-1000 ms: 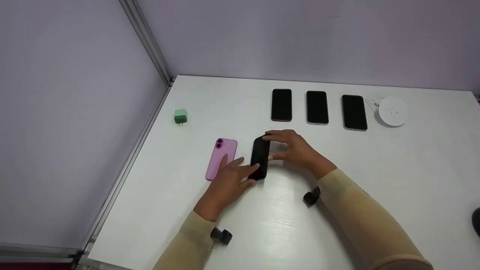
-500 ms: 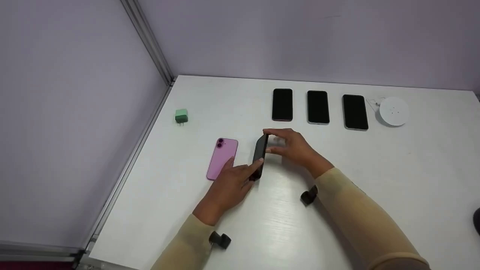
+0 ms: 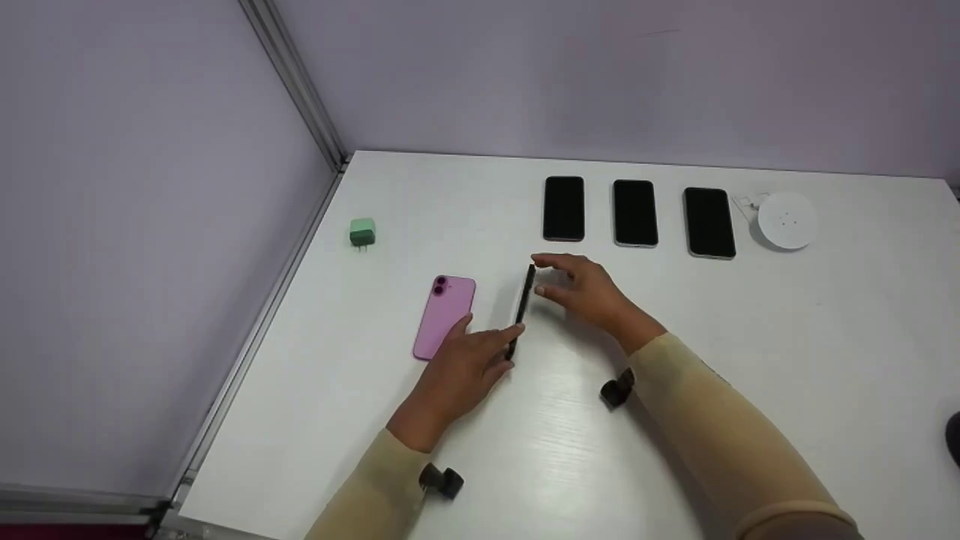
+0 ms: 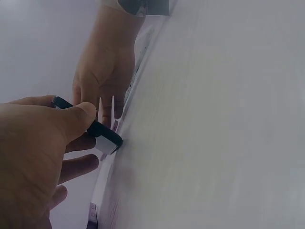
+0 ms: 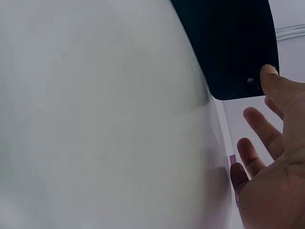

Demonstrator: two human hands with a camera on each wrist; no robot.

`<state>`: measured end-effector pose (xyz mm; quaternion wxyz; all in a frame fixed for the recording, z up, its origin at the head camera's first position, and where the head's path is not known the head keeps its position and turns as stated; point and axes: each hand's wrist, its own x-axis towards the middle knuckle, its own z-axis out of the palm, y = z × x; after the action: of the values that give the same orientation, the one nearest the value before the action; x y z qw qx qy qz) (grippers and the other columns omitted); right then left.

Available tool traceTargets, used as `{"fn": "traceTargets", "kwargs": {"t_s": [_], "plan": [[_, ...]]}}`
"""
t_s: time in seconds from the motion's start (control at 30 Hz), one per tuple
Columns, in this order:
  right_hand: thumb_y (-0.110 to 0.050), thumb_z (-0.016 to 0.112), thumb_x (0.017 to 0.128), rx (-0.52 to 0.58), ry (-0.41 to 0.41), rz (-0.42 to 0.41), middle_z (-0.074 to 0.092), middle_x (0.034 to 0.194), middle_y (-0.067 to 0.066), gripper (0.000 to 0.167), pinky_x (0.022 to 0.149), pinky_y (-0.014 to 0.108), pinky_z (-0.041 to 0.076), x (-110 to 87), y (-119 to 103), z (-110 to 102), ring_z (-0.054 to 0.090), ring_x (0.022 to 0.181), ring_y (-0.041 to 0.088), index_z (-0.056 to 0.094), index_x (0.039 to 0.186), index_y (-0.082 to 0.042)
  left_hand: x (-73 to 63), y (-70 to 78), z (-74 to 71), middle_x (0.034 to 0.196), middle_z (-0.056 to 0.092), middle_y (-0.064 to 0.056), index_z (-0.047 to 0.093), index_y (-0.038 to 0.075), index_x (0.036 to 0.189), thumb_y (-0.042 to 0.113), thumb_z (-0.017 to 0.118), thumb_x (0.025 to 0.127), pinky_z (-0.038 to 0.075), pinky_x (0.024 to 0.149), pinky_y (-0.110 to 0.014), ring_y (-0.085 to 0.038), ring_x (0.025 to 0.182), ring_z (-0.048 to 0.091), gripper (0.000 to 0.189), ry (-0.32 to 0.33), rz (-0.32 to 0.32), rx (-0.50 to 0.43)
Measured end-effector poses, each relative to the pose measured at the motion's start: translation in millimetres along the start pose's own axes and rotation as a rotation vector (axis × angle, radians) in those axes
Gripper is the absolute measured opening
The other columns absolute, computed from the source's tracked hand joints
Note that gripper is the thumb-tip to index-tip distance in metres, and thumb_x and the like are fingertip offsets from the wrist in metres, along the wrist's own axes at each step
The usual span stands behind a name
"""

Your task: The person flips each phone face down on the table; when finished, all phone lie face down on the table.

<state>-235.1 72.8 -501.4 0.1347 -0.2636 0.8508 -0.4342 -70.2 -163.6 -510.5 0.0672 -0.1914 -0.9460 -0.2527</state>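
A black smartphone (image 3: 523, 307) stands nearly edge-on in the head view, between my two hands. My left hand (image 3: 459, 375) pinches its near end, thumb below and a finger across the upper edge. In the left wrist view, the thumb of the left hand (image 4: 33, 148) lies across the phone's dark edge (image 4: 102, 131). My right hand (image 3: 592, 296) holds the far end, a fingertip at the top corner. The right wrist view shows the right hand's thumb (image 5: 270, 78) against the phone's dark face (image 5: 228, 43). A pink phone (image 3: 442, 319) lies camera side up beside the left hand, whose fingers partly cover it.
On the white table (image 3: 300, 390), three dark phones lie in a row at the back: left (image 3: 564, 208), middle (image 3: 635, 214) and right (image 3: 709, 223). A round white device (image 3: 786, 221) with a thin cord sits right of them. A green plug adapter (image 3: 362, 232) stands at far left.
Both hands have turned the black smartphone from tilted, with its dark face showing, to nearly upright on its long edge. The other things have stayed put.
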Motion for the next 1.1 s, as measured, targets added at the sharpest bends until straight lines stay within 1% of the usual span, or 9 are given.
{"fn": "traceTargets", "kwargs": {"t_s": [0.13,0.2,0.3,0.43,0.63,0.77,0.87,0.9,1.1], "plan": [[-0.028,0.081,0.101,-0.083,0.030,-0.001,0.057,0.163,0.011,0.059,0.130,0.058,0.034,4.6,4,0,0.044,0.156,0.038,0.062,0.155,-0.014,-3.4,-2.5,-1.6,0.139,0.076,-0.004,0.058,0.026,0.160,0.023,0.074,0.105,0.026,0.136,-0.052,-0.022,0.134,0.071,0.057,0.003,-0.071,-0.064],[-0.028,0.084,0.099,-0.156,0.025,0.000,0.052,0.166,0.014,0.061,0.132,0.061,0.027,8.2,3,2,0.037,0.159,0.041,0.064,0.154,-0.012,-4.7,-3.3,-2.1,0.141,0.076,-0.004,0.058,0.027,0.160,0.024,0.074,0.105,0.028,0.135,-0.052,-0.025,0.138,0.069,0.057,0.005,-0.103,-0.080],[-0.032,0.085,0.098,-0.281,-0.018,0.030,0.039,0.175,0.015,0.061,0.133,0.067,0.017,14.0,0,5,0.024,0.164,0.045,0.065,0.153,-0.015,-5.8,-3.6,-1.6,0.144,0.074,-0.005,0.058,0.028,0.160,0.023,0.074,0.105,0.031,0.133,-0.056,-0.034,0.150,0.058,0.057,0.004,-0.148,-0.103],[-0.038,0.080,0.100,-0.408,-0.085,0.057,0.026,0.181,0.013,0.050,0.132,0.072,0.007,20.9,-3,11,0.012,0.167,0.049,0.071,0.145,-0.018,-6.4,-2.1,-0.4,0.148,0.071,-0.006,0.060,0.030,0.159,0.022,0.075,0.105,0.036,0.130,-0.060,-0.043,0.160,0.041,0.057,-0.006,-0.199,-0.142],[-0.037,0.074,0.105,-0.425,-0.092,0.047,0.029,0.180,0.013,0.041,0.132,0.073,0.006,22.9,-1,13,0.012,0.167,0.049,0.075,0.138,-0.012,-7.6,-0.4,-0.2,0.152,0.068,-0.006,0.061,0.032,0.157,0.023,0.077,0.103,0.040,0.125,-0.065,-0.045,0.163,0.035,0.057,0.011,-0.295,-0.257],[-0.034,0.075,0.104,-0.390,-0.080,0.033,0.030,0.179,0.016,0.037,0.132,0.073,0.005,21.8,0,11,0.012,0.167,0.050,0.076,0.132,-0.009,-8.5,-1.5,-0.2,0.140,0.075,-0.013,0.061,0.021,0.157,0.023,0.077,0.103,0.036,0.126,-0.068,-0.046,0.158,0.043,0.056,0.115,-0.327,-0.311],[-0.035,0.075,0.105,-0.360,-0.081,0.034,0.030,0.178,0.017,0.033,0.133,0.071,0.002,20.5,-1,11,0.010,0.168,0.048,0.077,0.126,-0.010,-9.0,-2.8,-1.4,0.127,0.080,-0.016,0.066,0.014,0.151,0.020,0.078,0.103,0.035,0.128,-0.067,-0.048,0.153,0.050,0.051,0.199,-0.310,-0.277],[-0.035,0.074,0.105,-0.358,-0.085,0.037,0.030,0.178,0.017,0.033,0.133,0.071,0.001,19.9,-2,11,0.010,0.168,0.048,0.077,0.126,-0.010,-9.2,-3.8,-2.3,0.124,0.081,-0.015,0.068,0.012,0.149,0.020,0.079,0.102,0.034,0.129,-0.064,-0.046,0.149,0.055,0.049,0.211,-0.297,-0.249],[-0.035,0.073,0.105,-0.349,-0.089,0.042,0.030,0.178,0.018,0.032,0.132,0.071,-0.001,19.4,-3,10,0.008,0.168,0.048,0.078,0.125,-0.011,-11.2,-10.0,-10.5,0.137,0.077,-0.009,0.069,0.012,0.149,0.020,0.083,0.099,0.022,0.136,-0.058,-0.026,0.132,0.072,0.053,0.142,-0.235,0.002]]}}
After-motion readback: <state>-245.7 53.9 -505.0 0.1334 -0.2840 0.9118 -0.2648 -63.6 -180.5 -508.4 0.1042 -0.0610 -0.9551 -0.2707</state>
